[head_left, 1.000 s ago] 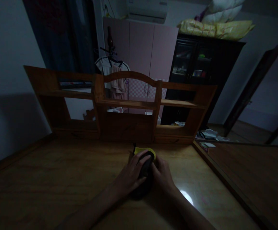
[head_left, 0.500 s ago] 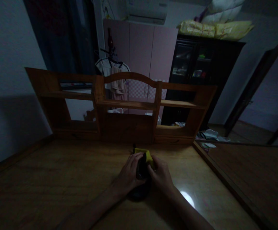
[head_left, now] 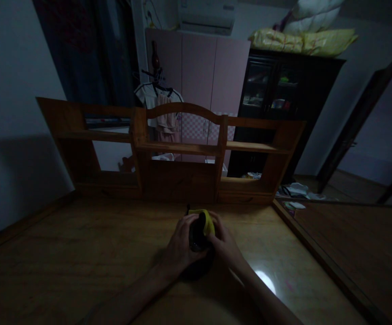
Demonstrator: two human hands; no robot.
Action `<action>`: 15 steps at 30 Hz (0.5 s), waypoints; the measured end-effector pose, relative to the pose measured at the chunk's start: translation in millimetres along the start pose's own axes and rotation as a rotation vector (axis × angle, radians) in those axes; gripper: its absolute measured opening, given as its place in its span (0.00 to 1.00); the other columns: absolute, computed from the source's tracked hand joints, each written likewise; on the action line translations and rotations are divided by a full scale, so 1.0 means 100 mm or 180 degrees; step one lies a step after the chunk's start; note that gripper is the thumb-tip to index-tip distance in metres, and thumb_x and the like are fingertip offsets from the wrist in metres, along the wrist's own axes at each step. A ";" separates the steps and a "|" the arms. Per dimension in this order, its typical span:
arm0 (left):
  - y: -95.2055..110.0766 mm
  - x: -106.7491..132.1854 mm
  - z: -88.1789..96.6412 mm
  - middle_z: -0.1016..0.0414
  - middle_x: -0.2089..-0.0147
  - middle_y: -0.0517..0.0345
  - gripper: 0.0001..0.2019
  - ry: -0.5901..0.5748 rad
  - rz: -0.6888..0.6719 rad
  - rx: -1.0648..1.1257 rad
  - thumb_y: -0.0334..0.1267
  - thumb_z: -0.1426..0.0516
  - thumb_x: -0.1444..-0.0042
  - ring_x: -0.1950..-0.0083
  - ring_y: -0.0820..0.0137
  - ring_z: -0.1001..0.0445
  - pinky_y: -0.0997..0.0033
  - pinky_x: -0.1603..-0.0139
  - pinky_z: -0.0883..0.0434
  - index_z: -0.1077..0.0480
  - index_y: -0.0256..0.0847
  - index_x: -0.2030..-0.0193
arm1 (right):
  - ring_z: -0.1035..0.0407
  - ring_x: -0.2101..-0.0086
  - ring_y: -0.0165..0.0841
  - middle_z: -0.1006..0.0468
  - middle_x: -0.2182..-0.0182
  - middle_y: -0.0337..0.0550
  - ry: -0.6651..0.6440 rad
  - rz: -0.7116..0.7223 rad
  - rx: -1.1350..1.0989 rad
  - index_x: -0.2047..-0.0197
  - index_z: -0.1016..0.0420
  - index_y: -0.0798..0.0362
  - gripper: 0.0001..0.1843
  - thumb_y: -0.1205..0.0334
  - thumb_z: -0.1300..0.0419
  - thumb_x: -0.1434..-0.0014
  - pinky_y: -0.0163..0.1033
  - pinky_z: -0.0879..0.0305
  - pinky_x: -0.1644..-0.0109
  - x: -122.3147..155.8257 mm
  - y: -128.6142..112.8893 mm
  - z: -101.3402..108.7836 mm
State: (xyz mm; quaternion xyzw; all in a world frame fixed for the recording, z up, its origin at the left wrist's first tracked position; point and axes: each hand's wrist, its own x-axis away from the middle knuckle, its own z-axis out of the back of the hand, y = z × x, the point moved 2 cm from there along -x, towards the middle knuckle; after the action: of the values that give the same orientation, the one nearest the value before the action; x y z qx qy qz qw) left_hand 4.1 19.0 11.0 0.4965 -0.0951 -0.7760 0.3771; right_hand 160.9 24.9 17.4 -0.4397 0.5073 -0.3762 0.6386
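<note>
In dim light, both my hands meet over a small dark object with a yellow part [head_left: 201,225] on the wooden desk [head_left: 80,253]. My left hand [head_left: 181,243] wraps its fingers round the object's left side. My right hand [head_left: 225,243] grips the right side, fingers curled against the yellow part. The object is lifted a little, and a dark shape or shadow lies on the desk beneath it. I cannot make out what the object is.
A wooden shelf unit [head_left: 178,153] stands along the desk's back edge. Behind it are a pink wardrobe [head_left: 212,72], hanging clothes [head_left: 162,108] and a dark glass cabinet [head_left: 277,95]. The desk's right edge [head_left: 317,253] drops to a wooden floor with scattered papers.
The yellow part has turned from lying flat at the far end to standing on edge between my hands. Both hands have closed in tighter and risen slightly.
</note>
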 end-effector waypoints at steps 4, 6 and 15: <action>-0.02 0.00 -0.01 0.38 0.41 0.47 0.37 -0.0041 -0.0049 -0.0061 0.38 0.35 0.56 0.40 0.56 0.37 0.49 0.40 0.36 0.46 0.43 0.40 | 0.35 0.50 0.35 0.34 0.46 0.43 0.0119 0.0412 0.0352 0.37 0.45 0.43 0.36 0.72 0.47 0.48 0.41 0.34 0.49 0.03 -0.07 0.01; -0.04 0.01 -0.02 0.39 0.41 0.47 0.37 -0.0047 -0.0056 -0.0067 0.39 0.35 0.55 0.40 0.56 0.38 0.48 0.40 0.36 0.46 0.43 0.40 | 0.38 0.47 0.36 0.35 0.46 0.42 0.0146 0.0571 0.0674 0.40 0.38 0.44 0.32 0.72 0.47 0.49 0.43 0.39 0.43 0.04 -0.10 0.02; -0.08 0.02 -0.06 0.40 0.41 0.48 0.38 -0.0188 0.0033 -0.0141 0.39 0.34 0.56 0.39 0.56 0.39 0.49 0.39 0.36 0.47 0.44 0.40 | 0.37 0.48 0.36 0.31 0.50 0.44 0.0338 0.0461 0.0730 0.49 0.26 0.47 0.16 0.58 0.50 0.36 0.42 0.41 0.42 0.00 -0.11 0.05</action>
State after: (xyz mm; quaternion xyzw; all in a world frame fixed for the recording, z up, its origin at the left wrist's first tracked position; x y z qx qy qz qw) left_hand 4.6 24.0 2.7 0.4645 -0.0915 -0.7903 0.3890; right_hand 165.2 21.8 28.3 -0.3056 0.5244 -0.4074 0.6824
